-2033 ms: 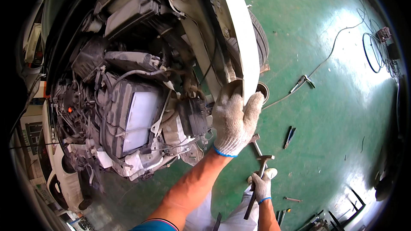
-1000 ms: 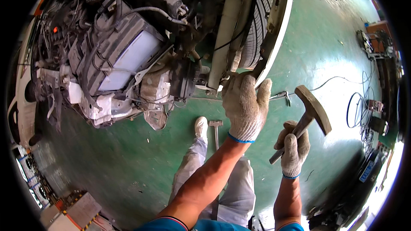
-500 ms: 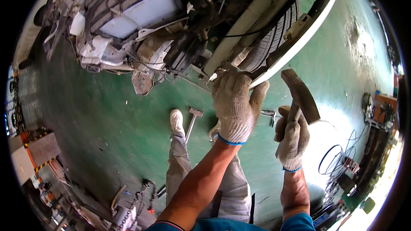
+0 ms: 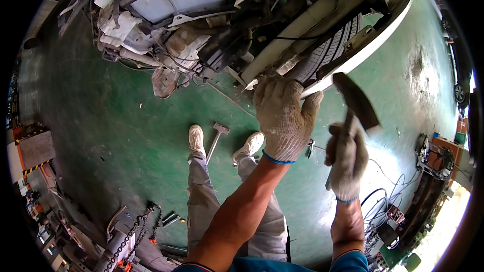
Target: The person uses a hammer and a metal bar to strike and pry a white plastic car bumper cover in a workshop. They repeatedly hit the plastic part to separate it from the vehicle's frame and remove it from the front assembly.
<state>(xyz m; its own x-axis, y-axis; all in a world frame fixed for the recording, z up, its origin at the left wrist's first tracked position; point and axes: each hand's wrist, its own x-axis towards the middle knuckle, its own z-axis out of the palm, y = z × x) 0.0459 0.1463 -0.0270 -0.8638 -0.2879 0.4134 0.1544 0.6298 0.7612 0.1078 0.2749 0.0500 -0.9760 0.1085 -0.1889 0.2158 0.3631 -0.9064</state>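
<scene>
- Green workshop floor (image 4: 126,156) spreads beneath both hands, with a partly stripped car front (image 4: 171,45) ahead and to the left of them.
- Left hand (image 4: 288,118), in a knitted glove with a blue cuff edge, reaches forward at the end of an outstretched forearm, its back facing up. It grasps the near end of a white body panel (image 4: 373,59), fingers bent over the inner side and thumb along the outer side; the fingertips are hidden.
- Right hand (image 4: 348,158), gloved alike, is held up to the right of the left hand and slightly nearer the body, forearm almost straight up the view. It is clenched around the handle of a hammer (image 4: 357,102).
- The hammer's dark head sits just beyond the right fist, beside the panel's outer edge; whether they touch cannot be told.
- Beyond the left hand, inside the panel, is a tyre (image 4: 330,53).
- Nearer than the left hand and to its left, a T-shaped tool (image 4: 214,142) lies between two white shoes (image 4: 196,139).
</scene>
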